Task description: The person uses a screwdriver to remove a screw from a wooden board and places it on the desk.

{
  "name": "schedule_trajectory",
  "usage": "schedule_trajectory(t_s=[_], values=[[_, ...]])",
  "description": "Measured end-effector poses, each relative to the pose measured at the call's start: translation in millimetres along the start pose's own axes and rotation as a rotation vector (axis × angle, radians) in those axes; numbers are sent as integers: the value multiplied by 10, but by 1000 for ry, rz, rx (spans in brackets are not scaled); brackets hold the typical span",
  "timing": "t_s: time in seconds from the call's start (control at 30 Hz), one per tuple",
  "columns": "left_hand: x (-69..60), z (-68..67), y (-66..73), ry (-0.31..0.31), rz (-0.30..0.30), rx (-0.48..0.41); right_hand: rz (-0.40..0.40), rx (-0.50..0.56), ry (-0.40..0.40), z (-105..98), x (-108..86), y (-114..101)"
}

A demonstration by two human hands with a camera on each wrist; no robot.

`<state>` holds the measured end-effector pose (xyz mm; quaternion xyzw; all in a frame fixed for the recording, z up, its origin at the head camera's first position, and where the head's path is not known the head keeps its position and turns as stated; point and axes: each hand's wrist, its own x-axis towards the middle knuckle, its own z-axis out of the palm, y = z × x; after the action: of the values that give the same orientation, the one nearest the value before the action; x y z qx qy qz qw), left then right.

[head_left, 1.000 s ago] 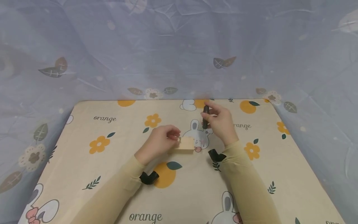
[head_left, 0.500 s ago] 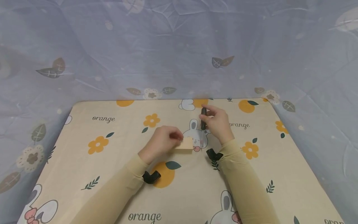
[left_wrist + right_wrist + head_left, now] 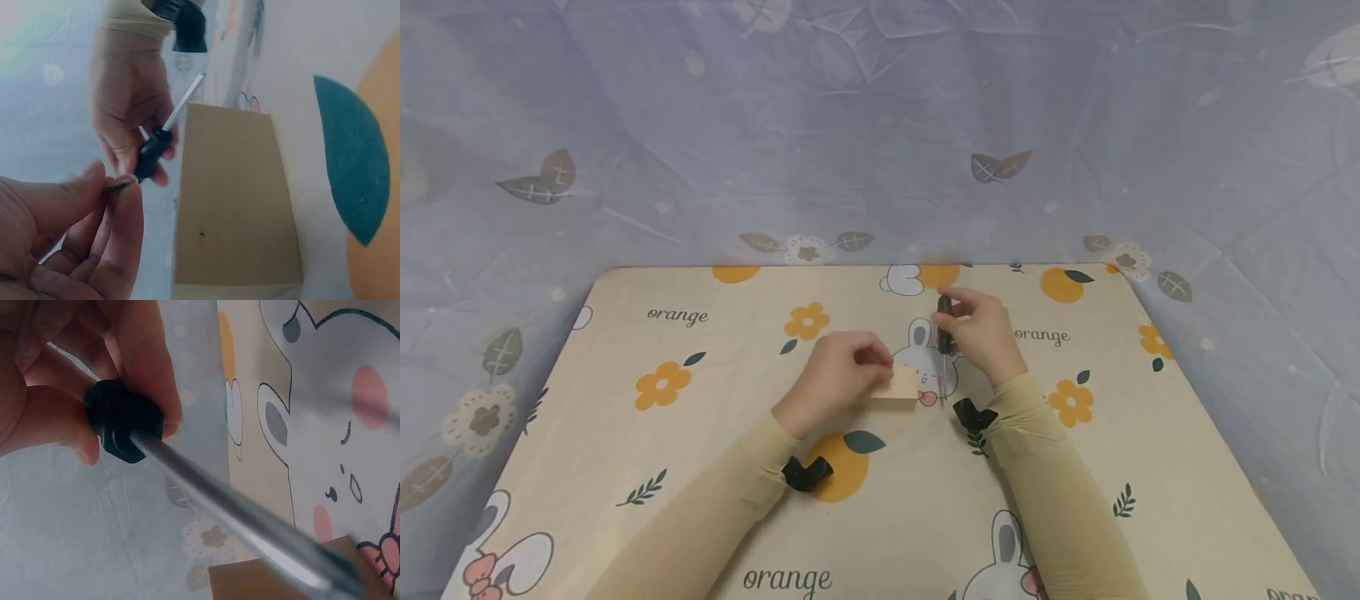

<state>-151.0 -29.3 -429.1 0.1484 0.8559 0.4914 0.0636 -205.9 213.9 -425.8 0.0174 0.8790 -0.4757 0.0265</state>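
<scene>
Between thumb and fingers my left hand [image 3: 842, 375] pinches a small threaded screw [image 3: 119, 184], just above the pale wooden block [image 3: 895, 383]. A tiny dark hole or mark [image 3: 202, 234] shows on one face of the block in the left wrist view. My right hand [image 3: 985, 337] holds a screwdriver [image 3: 944, 325] by its black handle, to the right of the block. Its metal shaft [image 3: 225, 500] points down toward the table, apart from the screw. In the head view the left fingers hide the screw and part of the block.
A cream tablecloth [image 3: 737, 375] printed with oranges, flowers and rabbits covers the table. Behind its far edge hangs a blue-grey patterned curtain [image 3: 775, 125]. Black wrist mounts [image 3: 807, 474] sit on both sleeves.
My left hand has shifted slightly right over the block, still near it. My right hand with the screwdriver has come a little left and lower.
</scene>
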Motion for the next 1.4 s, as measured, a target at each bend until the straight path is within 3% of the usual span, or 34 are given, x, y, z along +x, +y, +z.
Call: schedule_trajectory(t_s=[0.1,0.33,0.53,0.7,0.93,1.1,1.4], values=[[-45,-41,33,-35,-53,-51,9,-9,-19,0,0,27],[-272,-77,71,-166,-196,-328,51,-61,-78,20,40,114],[-471,-26,53,-265,-230,-429,121,-90,-130,63,68,172],[-568,18,20,-269,-297,-446,121,-113,-134,84,86,217],[-601,124,-117,-262,-425,-536,90,-203,-121,103,111,255],[-601,203,-218,-260,-445,-559,85,-240,-110,139,123,282],[-647,294,-280,-208,-461,-439,87,-246,-111,221,124,330]])
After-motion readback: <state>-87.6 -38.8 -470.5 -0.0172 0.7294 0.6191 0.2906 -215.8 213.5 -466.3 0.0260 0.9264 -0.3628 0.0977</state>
